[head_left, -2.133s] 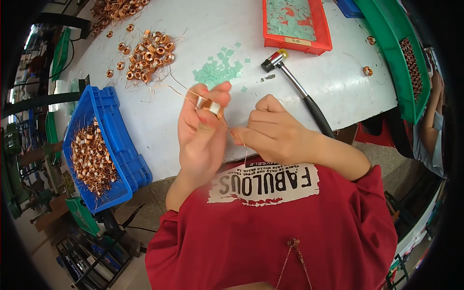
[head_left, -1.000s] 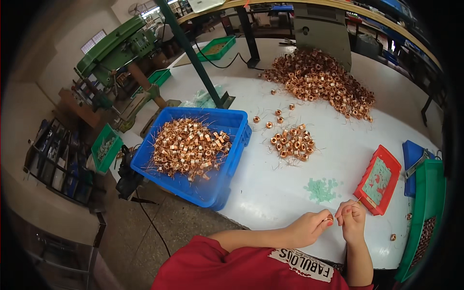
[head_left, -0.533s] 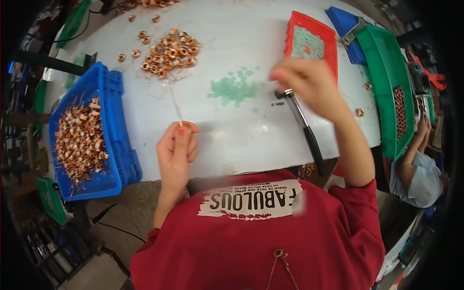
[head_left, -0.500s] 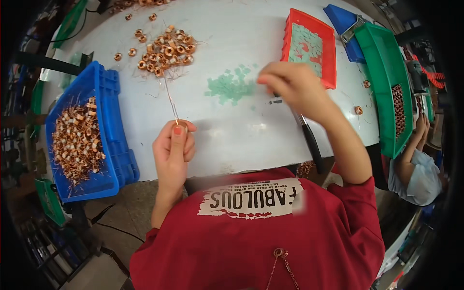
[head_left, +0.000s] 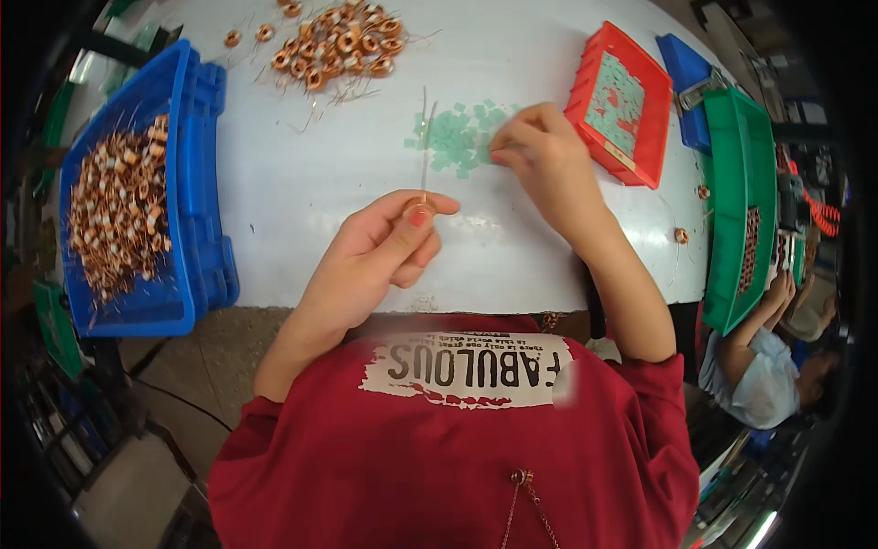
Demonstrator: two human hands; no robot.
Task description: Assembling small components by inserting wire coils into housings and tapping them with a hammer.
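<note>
Reaching across the white table, the right hand has moved since half a second ago. Taken from left to right: the blue bin of copper coils sits at the left edge as before, and the loose heap of coils lies at the top. The left hand is closed, thumb pressed to forefinger on a small coil whose two straight wire leads stand up toward the green squares. The right hand, earlier over by the red tray, is now at that patch of squares, fingertips pinched together, so the work looks to have turned to picking up a square. The coil itself is hidden behind the left thumb. Whether the right fingers already grip a square is probably too small to tell. Green tray and a seated co-worker lie at the right rim.
</note>
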